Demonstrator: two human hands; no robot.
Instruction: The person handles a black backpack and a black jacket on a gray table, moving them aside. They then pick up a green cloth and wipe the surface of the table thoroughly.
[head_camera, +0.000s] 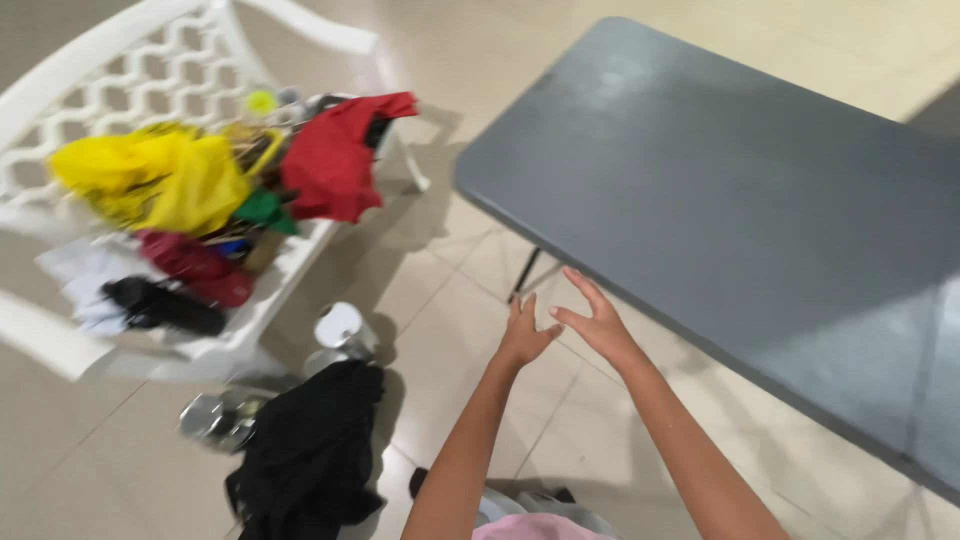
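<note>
Both hands empty, fingers spread: left hand (524, 335) & right hand (596, 322) touching at fingertips, arms outstretched over floor, near grey counter (740, 210) edge.

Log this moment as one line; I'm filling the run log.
left hand: open, empty | right hand: open, empty | hands: touching, beside grey table | white chair: heaped clothes

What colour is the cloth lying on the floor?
The cloth is black, seen in the head view.
</note>
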